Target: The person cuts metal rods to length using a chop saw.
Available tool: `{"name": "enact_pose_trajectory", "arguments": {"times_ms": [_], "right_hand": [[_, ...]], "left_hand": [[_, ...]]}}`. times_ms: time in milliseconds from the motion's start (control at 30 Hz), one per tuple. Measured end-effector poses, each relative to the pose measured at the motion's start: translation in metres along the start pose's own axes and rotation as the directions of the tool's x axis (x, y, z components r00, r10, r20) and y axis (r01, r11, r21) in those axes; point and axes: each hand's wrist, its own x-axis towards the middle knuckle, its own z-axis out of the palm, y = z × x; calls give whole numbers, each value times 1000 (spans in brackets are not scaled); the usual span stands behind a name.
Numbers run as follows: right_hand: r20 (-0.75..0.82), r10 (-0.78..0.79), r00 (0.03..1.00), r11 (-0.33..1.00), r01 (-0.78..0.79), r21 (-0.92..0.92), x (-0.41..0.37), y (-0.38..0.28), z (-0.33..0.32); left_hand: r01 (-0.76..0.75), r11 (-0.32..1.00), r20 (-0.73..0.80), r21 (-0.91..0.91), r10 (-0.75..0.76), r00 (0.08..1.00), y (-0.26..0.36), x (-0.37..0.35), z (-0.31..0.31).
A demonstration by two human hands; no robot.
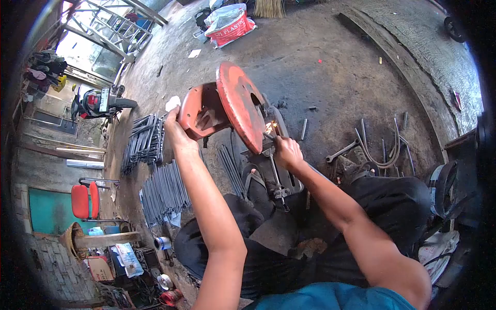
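An orange-red cut-off saw (240,106) stands in front of me, its round guard facing right. My left hand (178,124) is closed on the saw's orange housing at its left edge. Close to the guard's lower right rim, my right hand (288,152) is closed around a dark metal rod (268,136), of which only a short end shows. Small bright sparks (271,125) glow right by that end. Beneath my right hand lies the saw's screw clamp (277,178). The cutting disc itself is mostly hidden behind the guard.
Cut metal rods (164,194) lie in rows on the left, with bent metal frames (144,142) stacked beyond. A wrench (342,152) and bent tubes (385,155) lie at right. Farther off are a red-and-white bag (231,28), a motorcycle (101,101) and a red chair (80,201).
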Motion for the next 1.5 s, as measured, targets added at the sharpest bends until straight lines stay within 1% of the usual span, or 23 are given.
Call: {"name": "enact_pose_trajectory", "arguments": {"times_ms": [67,133,233,300,333,367,400,433,467,500,533,600,633,700,733,900,967,1100,1167,1233,1367,1467,1500], "right_hand": [[-2,-26,1000,997,25,-76,-2,2,2],[-15,-143,990,966,136,-218,-6,8,9],[32,-267,963,928,266,-260,-13,29,6],[28,-300,954,920,296,-257,-12,42,-5],[32,-184,982,982,185,-36,-6,48,-12],[63,-68,996,982,55,183,0,53,-19],[45,37,998,917,-51,395,13,59,-27],[128,152,980,745,-199,636,25,53,-41],[162,206,965,522,-249,816,25,49,-55],[213,245,946,252,-274,928,20,19,-86],[210,244,947,259,-272,927,19,1,-97],[229,129,965,-29,-228,973,17,-27,-108],[234,125,964,-29,-232,972,16,-35,-113],[192,-192,963,33,-189,981,16,-52,-122],[166,-228,959,50,-159,986,14,-63,-125],[217,-198,956,52,-211,976,-2,-97,-141],[183,-272,945,32,-181,983,-3,-98,-140],[217,-319,922,50,-212,976,-1,-93,-139],[199,-291,936,130,-167,977,-1,-92,-136],[211,-284,935,122,-183,975,-1,-91,-136],[219,-302,928,105,-196,975,0,-87,-134],[206,-342,917,62,-196,979,1,-87,-134],[206,-341,917,64,-196,979,1,-87,-135]], "left_hand": [[20,997,21,-69,-18,1000,4,-6,2],[44,989,45,-140,-38,998,4,-9,3],[52,988,52,-143,-45,998,6,-14,5],[28,989,15,-143,-26,1000,9,-18,9],[26,989,14,-147,-24,1000,7,-20,7],[-27,990,-20,-140,25,1000,4,-21,4],[-81,987,-51,-136,75,996,-1,-21,1],[-84,985,-47,-148,78,996,-10,-19,-3],[-135,981,-109,-139,120,987,-20,-19,-7],[-181,976,-172,-124,159,972,-28,-21,-10],[-153,983,-181,-106,132,975,-29,-29,-8],[-162,978,-124,-133,146,981,-23,-44,7],[-172,973,-71,-152,163,984,-20,-51,11],[-179,976,-90,-123,169,982,-17,-58,16],[-183,978,-103,-100,173,979,-15,-60,19],[-197,980,-189,-25,189,964,-29,-43,5],[-179,984,-191,-21,172,966,-34,-35,-1],[-194,981,-185,-4,190,964,-33,-36,0],[-209,978,-179,-9,204,962,-30,-41,4],[-197,980,-127,-28,192,973,-25,-46,8],[-137,985,-129,-101,123,984,-26,-43,5],[-181,974,-35,-137,178,983,-29,-43,-1],[-188,958,57,-217,205,977,-22,-54,5]]}}
